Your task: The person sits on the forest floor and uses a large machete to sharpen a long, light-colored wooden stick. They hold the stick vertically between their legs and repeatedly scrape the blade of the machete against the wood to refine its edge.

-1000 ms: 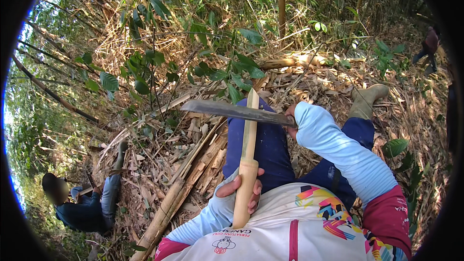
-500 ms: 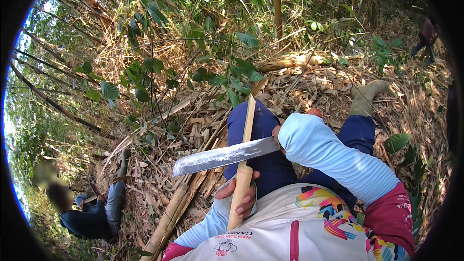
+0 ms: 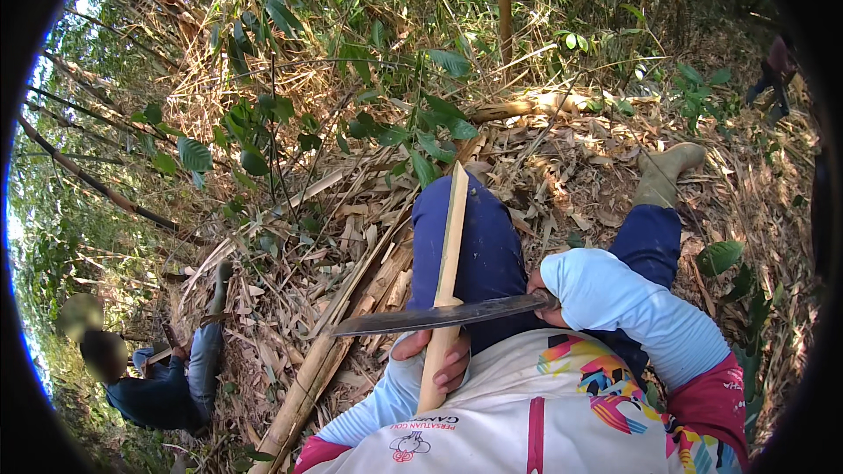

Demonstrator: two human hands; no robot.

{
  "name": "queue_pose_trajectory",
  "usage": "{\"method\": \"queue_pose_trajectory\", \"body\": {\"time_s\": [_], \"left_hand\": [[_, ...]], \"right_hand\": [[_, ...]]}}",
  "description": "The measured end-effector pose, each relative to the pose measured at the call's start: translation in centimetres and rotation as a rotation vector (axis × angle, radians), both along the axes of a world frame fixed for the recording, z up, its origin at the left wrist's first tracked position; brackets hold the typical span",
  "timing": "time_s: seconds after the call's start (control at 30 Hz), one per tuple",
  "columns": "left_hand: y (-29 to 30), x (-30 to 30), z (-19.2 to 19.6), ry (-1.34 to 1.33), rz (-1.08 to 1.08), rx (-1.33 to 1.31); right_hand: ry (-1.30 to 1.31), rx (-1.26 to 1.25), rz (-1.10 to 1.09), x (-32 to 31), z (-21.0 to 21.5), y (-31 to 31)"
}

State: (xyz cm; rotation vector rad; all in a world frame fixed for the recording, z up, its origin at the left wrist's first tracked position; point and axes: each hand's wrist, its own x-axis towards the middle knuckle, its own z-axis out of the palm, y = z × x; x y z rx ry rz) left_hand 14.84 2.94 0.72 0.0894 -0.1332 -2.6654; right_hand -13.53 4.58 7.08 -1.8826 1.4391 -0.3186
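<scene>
My left hand [image 3: 454,364] is closed around the thick lower end of a split bamboo piece [image 3: 450,246]. The piece stands slanted upward in front of my torso, its narrower, shaved upper part lying over my knee. My right hand [image 3: 544,297], partly hidden by the pale blue sleeve, grips a machete [image 3: 413,317] at its handle. The long blade points left and crosses the bamboo just above my left hand, near the step where the thick part begins. It is seen nearly edge-on; whether it touches the wood, I cannot tell.
A long bamboo pole [image 3: 303,395] lies to the left of my knee among dry leaves and splinters. Leafy stems [image 3: 421,136] rise ahead. At the lower left a co-worker [image 3: 162,391] sits on the ground. Another person [image 3: 776,70] is at the far right.
The machete has come toward my body, down the bamboo, and its blade has turned from broadside to nearly edge-on. My right hand has shifted right and nearer; the left hand holds about the same place.
</scene>
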Motion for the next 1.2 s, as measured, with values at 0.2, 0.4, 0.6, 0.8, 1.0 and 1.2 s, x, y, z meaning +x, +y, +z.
{"method": "queue_pose_trajectory", "body": {"time_s": [0.2,0.4,0.6,0.8,1.0,1.2], "left_hand": [[-0.1,-0.9,1.7,-0.157,-0.020,-0.003],[-0.3,-1.6,2.3,-0.267,0.008,-0.052],[0.0,-2.7,3.3,-0.360,0.059,-0.075],[0.9,-3.5,3.4,-0.265,0.084,0.015],[1.3,-4.0,2.7,-0.233,0.078,-0.005],[1.1,-3.4,1.6,-0.217,0.025,-0.033]], "right_hand": [[-0.280,0.105,-0.219,-2.4,-2.3,3.3],[-0.291,-0.028,-0.636,-2.4,-4.6,3.5],[-0.227,-0.239,-0.702,-1.2,-3.8,2.0],[0.068,-0.384,-0.458,0.7,-2.2,0.2],[0.368,-0.248,-0.053,3.4,-0.3,-1.1],[0.345,-0.240,-0.075,4.6,0.6,-1.2]]}}
